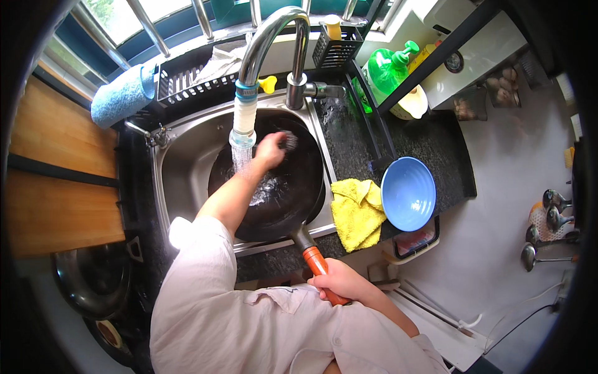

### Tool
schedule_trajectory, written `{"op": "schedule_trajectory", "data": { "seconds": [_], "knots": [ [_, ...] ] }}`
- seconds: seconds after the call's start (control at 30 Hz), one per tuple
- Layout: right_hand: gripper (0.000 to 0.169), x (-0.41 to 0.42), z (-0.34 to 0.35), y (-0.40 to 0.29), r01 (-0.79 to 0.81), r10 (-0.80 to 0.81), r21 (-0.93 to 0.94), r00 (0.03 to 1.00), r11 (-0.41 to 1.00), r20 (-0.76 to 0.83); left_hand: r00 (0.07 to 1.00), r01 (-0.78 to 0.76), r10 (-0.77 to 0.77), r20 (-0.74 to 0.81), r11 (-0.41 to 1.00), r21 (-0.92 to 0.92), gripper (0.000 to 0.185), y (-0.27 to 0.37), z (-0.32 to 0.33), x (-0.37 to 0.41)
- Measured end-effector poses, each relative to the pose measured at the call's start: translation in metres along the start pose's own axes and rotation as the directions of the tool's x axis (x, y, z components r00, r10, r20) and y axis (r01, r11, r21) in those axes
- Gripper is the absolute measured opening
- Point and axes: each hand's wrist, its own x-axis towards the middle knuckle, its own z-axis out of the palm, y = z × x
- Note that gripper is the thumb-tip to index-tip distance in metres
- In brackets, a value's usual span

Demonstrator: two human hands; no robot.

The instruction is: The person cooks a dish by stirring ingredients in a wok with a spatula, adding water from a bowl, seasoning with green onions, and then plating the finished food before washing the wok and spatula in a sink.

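Note:
A dark wok (299, 187) rests tilted in the stainless steel sink (184, 163), its handle pointing toward me. My right hand (343, 280) is wrapped around the orange wok handle (316, 262), close to my shirt. Inside the wok, my left hand (271, 150) grips what looks like a metal scouring pad (290, 140) against the far inner wall; motion blurs both. From the chrome faucet (252, 51), water runs through a ribbed nozzle (244, 119) past my left forearm and splashes in the wok's bottom.
Right of the sink lie a yellow cloth (357, 212) and a blue bowl (408, 194). Farther back stands a green pump bottle (385, 70) behind black rack bars (373, 121). A blue towel (124, 96) and a black basket (175, 89) line the window side. Ladles (556, 215) hang far right.

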Motion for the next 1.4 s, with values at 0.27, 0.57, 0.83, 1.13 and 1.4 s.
{"op": "schedule_trajectory", "data": {
  "seconds": [0.27, 0.57, 0.83, 1.13, 1.4],
  "knots": [
    [0.027, -0.002, -0.001, -0.007, -0.003, 0.003, 0.010, 1.000, 1.000, 0.008, 0.113, -0.291, 0.130, 0.985, 0.952, -0.092, 0.033, 0.011, -0.057, -0.103],
    [0.026, -0.003, -0.003, -0.003, 0.008, -0.008, 0.016, 1.000, 1.000, -0.001, 0.976, 0.161, -0.137, -0.168, 0.978, 0.135, 0.030, -0.066, -0.031, -0.004],
    [0.026, 0.001, -0.001, -0.001, 0.013, -0.013, 0.013, 1.000, 1.000, 0.010, 0.531, -0.246, 0.519, 0.670, 0.851, -0.464, 0.041, 0.053, -0.021, -0.059],
    [0.025, 0.004, -0.007, 0.007, 0.038, -0.039, 0.025, 0.998, 0.999, 0.047, 0.833, 0.027, -0.446, 0.328, 0.625, 0.780, 0.033, -0.077, -0.097, -0.042],
    [0.025, 0.005, -0.010, 0.007, 0.036, -0.038, 0.031, 0.997, 0.999, 0.066, 0.995, -0.087, 0.089, -0.052, 0.995, 0.043, 0.052, 0.025, -0.011, 0.004]
  ]
}}
